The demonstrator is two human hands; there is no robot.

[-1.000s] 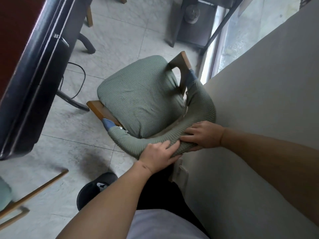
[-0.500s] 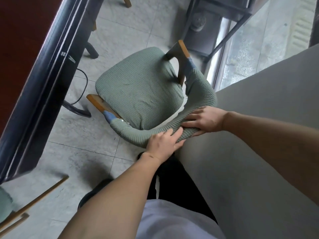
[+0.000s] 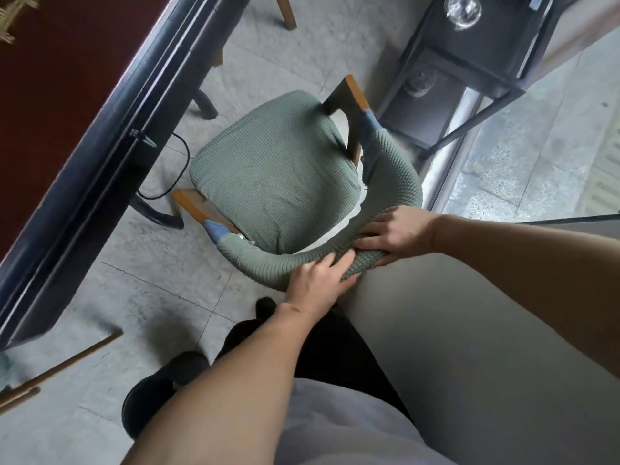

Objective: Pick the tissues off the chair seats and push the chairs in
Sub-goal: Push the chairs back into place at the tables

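A wooden chair with a green knitted cover stands on the tiled floor, its seat bare, with no tissue on it. Its curved padded backrest wraps toward me. My left hand lies on the near part of the backrest with fingers curled over it. My right hand grips the same backrest just to the right. The chair's front faces the dark table edge at the left.
A grey wall runs close on my right. A black metal shelf stands behind the chair by the glass door. A cable and table foot lie under the table. Part of another chair shows at bottom left.
The chair has slid away from me toward the table, with both hands staying on the backrest. My feet have stepped forward after it.
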